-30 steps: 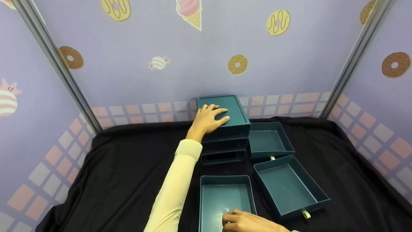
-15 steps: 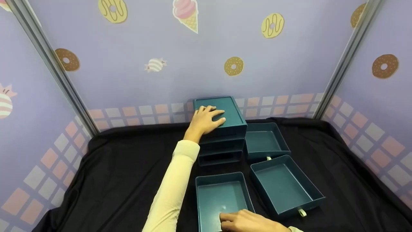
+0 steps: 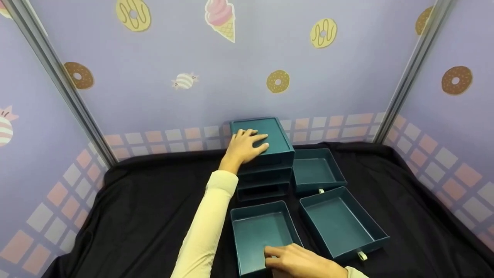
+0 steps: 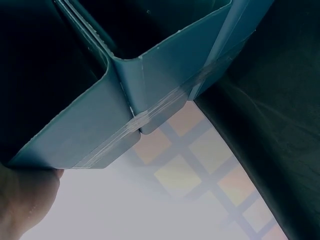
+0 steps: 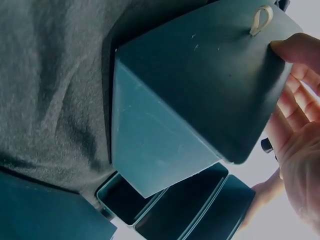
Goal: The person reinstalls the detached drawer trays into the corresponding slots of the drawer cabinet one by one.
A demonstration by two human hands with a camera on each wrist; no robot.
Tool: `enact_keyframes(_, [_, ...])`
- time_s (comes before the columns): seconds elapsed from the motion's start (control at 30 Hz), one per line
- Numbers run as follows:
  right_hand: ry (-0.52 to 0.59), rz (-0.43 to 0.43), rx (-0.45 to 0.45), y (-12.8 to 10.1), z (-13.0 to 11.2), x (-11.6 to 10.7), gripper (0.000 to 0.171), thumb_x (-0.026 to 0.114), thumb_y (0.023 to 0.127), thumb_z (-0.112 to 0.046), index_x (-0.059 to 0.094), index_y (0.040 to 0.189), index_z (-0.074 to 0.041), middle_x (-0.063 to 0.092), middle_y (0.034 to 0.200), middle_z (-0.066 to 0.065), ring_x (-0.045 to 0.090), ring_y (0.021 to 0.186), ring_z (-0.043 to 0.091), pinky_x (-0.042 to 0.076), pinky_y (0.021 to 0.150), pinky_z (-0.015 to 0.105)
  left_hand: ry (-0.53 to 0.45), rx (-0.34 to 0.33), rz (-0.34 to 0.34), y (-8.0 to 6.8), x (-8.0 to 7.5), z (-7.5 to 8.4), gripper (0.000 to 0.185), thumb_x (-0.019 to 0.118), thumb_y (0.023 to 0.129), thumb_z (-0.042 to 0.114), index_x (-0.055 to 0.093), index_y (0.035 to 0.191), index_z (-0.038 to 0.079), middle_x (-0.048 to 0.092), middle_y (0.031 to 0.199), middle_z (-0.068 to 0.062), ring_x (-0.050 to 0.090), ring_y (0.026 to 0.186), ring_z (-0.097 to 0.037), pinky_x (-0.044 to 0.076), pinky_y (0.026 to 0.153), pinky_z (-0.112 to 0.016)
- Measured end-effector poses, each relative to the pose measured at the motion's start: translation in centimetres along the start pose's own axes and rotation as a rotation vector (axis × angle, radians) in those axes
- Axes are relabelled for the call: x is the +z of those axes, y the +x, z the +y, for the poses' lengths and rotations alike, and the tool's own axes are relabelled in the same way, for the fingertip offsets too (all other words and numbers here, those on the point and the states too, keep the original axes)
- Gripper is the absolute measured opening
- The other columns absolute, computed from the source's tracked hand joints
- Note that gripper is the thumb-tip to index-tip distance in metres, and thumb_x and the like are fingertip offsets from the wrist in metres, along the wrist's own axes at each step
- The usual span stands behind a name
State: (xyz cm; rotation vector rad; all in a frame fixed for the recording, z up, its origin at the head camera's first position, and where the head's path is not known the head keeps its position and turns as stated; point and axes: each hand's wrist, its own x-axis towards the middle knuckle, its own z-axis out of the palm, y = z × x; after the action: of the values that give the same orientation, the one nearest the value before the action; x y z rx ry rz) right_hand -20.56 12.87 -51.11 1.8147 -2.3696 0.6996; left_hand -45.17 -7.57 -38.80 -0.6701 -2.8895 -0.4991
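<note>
i see left hand [image 3: 247, 146] flat on cabinet [image 3: 266, 154] top | right hand [image 3: 301, 262] gripping drawer [image 3: 262, 235] before the cabinet's open slots | right wrist alone shows its pull loop [image 5: 261, 20] | black cloth [image 3: 146, 208] free leftward

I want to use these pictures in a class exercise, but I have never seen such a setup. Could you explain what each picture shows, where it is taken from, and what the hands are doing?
No machine here: a person works with two bare hands. The big picture comes from a camera on the head, looking down at a black cloth. The two close-ups come from cameras on the wrists. A teal drawer cabinet stands at the back with its slots empty. The left hand rests flat on its top. Three teal drawers lie in front: one beside the cabinet, one further right, and the nearest drawer, whose front end the right hand grips. The right wrist view shows that drawer's front with its small loop pull.
</note>
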Motion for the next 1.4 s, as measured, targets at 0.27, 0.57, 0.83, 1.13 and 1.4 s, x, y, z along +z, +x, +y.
enact_keyframes(0.27, [-0.049, 0.030, -0.029, 0.0, 1.2, -0.3, 0.018, 0.070, 0.100, -0.003, 0.064, 0.090, -0.017, 0.053, 0.097, -0.007, 0.054, 0.069, -0.006, 0.041, 0.062, 0.003, -0.010, 0.004, 0.007, -0.1, 0.2, 0.0, 0.055, 0.048, 0.107, 0.064, 0.051, 0.158, 0.042, 0.041, 0.168, 0.000, 0.035, 0.150, -0.034, 0.025, 0.127, -0.055])
enact_keyframes(0.57, [-0.067, 0.055, 0.006, 0.0, 2.7, -0.8, 0.017, 0.068, 0.099, 0.000, 0.068, 0.097, -0.017, 0.055, 0.102, -0.007, 0.062, 0.077, -0.006, 0.043, 0.064, 0.005, -0.013, 0.013, 0.007, 0.0, -0.2, 0.0, 0.056, 0.049, 0.107, 0.063, 0.051, 0.158, 0.040, 0.041, 0.168, -0.001, 0.036, 0.150, -0.034, 0.027, 0.127, -0.055])
enact_keyframes(0.83, [-0.110, 0.088, 0.013, 0.2, 3.7, -0.8, 0.021, 0.070, 0.096, 0.002, 0.068, 0.095, -0.018, 0.054, 0.099, -0.007, 0.062, 0.075, -0.004, 0.042, 0.060, 0.006, -0.033, 0.017, -0.003, -0.1, -0.3, -0.1, 0.055, 0.050, 0.107, 0.063, 0.053, 0.157, 0.040, 0.041, 0.168, -0.001, 0.035, 0.152, -0.034, 0.023, 0.128, -0.057])
enact_keyframes(1.13, [-0.163, 0.100, 0.014, 0.6, 4.3, -0.7, 0.020, 0.071, 0.096, 0.002, 0.069, 0.095, -0.018, 0.054, 0.098, -0.006, 0.061, 0.073, -0.001, 0.039, 0.058, 0.007, -0.051, 0.015, 0.010, -0.1, -0.3, -0.2, 0.054, 0.052, 0.107, 0.062, 0.054, 0.156, 0.040, 0.042, 0.168, -0.001, 0.035, 0.153, -0.033, 0.023, 0.129, -0.058])
enact_keyframes(1.4, [-0.194, 0.128, 0.005, 0.9, 4.6, -0.6, 0.023, 0.071, 0.095, 0.004, 0.069, 0.095, -0.019, 0.054, 0.096, -0.006, 0.054, 0.071, 0.000, 0.032, 0.056, 0.007, -0.055, 0.006, -0.005, -0.2, -0.2, -0.3, 0.055, 0.051, 0.107, 0.062, 0.053, 0.157, 0.040, 0.040, 0.169, -0.001, 0.034, 0.154, -0.032, 0.022, 0.129, -0.058])
